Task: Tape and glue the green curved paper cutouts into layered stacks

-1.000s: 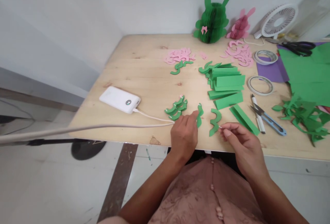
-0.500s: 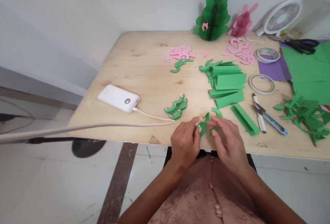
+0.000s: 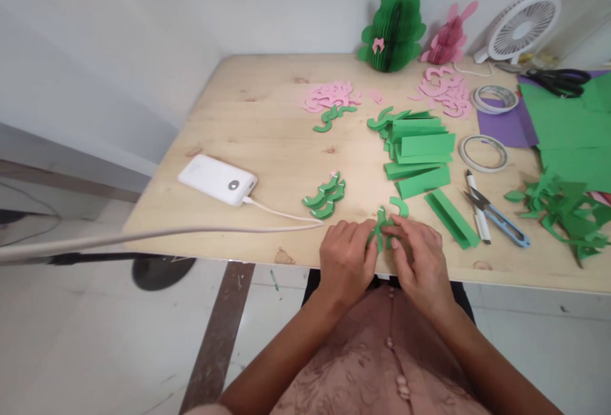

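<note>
At the table's front edge, my left hand [image 3: 347,261] is closed, its thumb and fingers pinching a small green paper cutout [image 3: 380,227]. My right hand [image 3: 420,253] comes at the same cutout from the right, fingertips pressed on its side, so both hands hold it. Fingers hide part of its shape. Just beyond the right fingertips lies a curved green paper piece [image 3: 400,206]. Left of that rests a group of green curved cutouts [image 3: 325,196] with whitish strips on them. A folded green paper strip [image 3: 452,219] lies to the right of my right hand.
Folded green strips [image 3: 424,147] are stacked mid-table. Pink cutouts [image 3: 329,97], tape rolls [image 3: 484,153], blue-handled snips [image 3: 499,219], a marker [image 3: 478,208] and green scraps [image 3: 566,214] lie around. A power bank [image 3: 217,179] trails a cable leftward. Paper rabbits [image 3: 396,30] and a fan [image 3: 522,28] stand behind.
Both hands have drawn slightly closer together over the green cutout, which now stands more upright between the fingertips. The whole view has shifted a little; the other items stay put.
</note>
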A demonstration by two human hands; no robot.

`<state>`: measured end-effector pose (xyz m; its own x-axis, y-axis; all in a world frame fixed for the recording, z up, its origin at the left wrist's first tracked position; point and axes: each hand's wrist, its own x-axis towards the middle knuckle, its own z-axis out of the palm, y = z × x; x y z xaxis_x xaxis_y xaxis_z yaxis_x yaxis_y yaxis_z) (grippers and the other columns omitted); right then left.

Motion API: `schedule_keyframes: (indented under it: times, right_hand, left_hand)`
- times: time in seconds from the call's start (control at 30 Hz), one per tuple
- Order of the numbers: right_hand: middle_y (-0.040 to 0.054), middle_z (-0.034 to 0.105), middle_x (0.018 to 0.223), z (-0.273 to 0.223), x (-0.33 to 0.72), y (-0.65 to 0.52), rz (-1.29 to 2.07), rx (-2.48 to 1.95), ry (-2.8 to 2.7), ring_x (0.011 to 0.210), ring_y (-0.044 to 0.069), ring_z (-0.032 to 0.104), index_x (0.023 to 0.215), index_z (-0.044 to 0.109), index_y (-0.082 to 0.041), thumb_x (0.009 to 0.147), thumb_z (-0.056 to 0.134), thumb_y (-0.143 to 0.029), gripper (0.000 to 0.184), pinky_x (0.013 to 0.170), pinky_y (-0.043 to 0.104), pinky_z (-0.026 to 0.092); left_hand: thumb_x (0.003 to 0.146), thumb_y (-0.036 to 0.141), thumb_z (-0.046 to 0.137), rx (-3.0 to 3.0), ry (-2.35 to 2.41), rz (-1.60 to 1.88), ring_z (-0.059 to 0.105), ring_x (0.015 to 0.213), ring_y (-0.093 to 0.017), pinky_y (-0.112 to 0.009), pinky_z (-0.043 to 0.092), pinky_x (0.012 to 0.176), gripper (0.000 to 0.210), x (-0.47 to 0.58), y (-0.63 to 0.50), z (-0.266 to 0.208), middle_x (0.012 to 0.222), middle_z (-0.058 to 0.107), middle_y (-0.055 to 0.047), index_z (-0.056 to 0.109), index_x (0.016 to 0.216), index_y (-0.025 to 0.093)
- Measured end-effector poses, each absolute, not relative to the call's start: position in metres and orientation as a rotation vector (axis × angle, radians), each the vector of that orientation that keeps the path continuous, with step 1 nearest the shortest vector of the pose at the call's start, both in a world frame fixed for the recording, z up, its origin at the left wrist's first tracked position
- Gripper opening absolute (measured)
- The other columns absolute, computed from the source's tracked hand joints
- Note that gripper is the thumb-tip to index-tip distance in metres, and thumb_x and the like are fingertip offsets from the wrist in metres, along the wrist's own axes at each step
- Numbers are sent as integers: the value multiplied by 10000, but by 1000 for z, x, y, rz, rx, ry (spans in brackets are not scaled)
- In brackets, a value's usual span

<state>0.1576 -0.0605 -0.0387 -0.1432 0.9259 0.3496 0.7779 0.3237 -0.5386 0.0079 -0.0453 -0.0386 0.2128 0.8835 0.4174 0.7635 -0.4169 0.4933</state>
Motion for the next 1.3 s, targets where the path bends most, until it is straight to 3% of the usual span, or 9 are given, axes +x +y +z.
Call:
schedule_keyframes:
  times: [0.13, 0.3, 0.47, 0.83, 1.3]
  right_hand:
    - [72, 712, 1009, -40, 158, -60, 291, -1499, -1958, 1055, 255, 595, 1308, 458, -223, 899, 430, -191, 411, 931, 468, 392]
    - [71, 711, 1021, -40, 157, -60, 257, -1496, -1963, 1047, 251, 594, 1308, 463, -218, 893, 444, -175, 418, 934, 459, 391]
    - [65, 714, 1032, -37, 154, -57, 263, -1514, -1994, 1057, 246, 585, 1332, 443, -215, 891, 449, -169, 443, 945, 457, 380]
    - [64, 706, 1025, -36, 155, -52, 340, -1525, -1968, 1097, 255, 565, 1289, 449, -229, 902, 446, -191, 389, 963, 464, 367]
    - [71, 709, 1023, -38, 155, -52, 267, -1480, -1958, 1040, 234, 577, 1254, 470, -206, 883, 467, -148, 376, 952, 425, 363]
  left_hand:
    - [878, 191, 510, 2338, 1583, 958, 553, 721, -207, -341, 413, 662, 155, 9, -43, -37, 747, 620, -56, 637, 961, 162]
    - [860, 141, 523, 2359, 1436, 1035, 569, 921, -227, -377, 446, 821, 184, 5, -40, -37, 978, 671, -89, 639, 1002, 153]
    - [853, 125, 516, 2374, 1418, 1052, 578, 970, -234, -394, 459, 857, 229, 0, -39, -41, 1010, 694, -89, 650, 1032, 171]
    - [861, 135, 522, 2195, 1521, 1040, 586, 791, -209, -349, 413, 729, 180, 7, -33, -41, 816, 695, -47, 644, 990, 166]
    - [857, 133, 530, 2210, 1505, 1031, 571, 847, -218, -367, 408, 781, 154, 10, -36, -44, 884, 685, -65, 642, 962, 148]
